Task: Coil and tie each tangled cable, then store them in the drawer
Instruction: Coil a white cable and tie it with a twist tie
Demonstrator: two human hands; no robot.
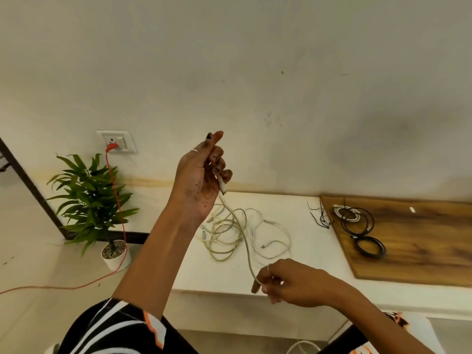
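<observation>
Pinching one pale cable (246,241) in each grip, hands rise above tangled cables (229,233) (potted plant (94,200) beside).

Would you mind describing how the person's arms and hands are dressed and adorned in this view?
Both forearms are bare. The left hand has dark-painted nails, a thin ring on one finger and dark specks over the palm. The right hand also wears a thin ring. A black sleeve with white stripes and orange trim covers the left upper arm.

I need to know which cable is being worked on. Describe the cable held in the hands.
The cable is thin, pale beige and rubbery looking. The left hand, raised, holds its plug end; the right hand, lower, pinches it further along. It hangs slack between them, above a loose tangle of pale cables on the white table.
</observation>
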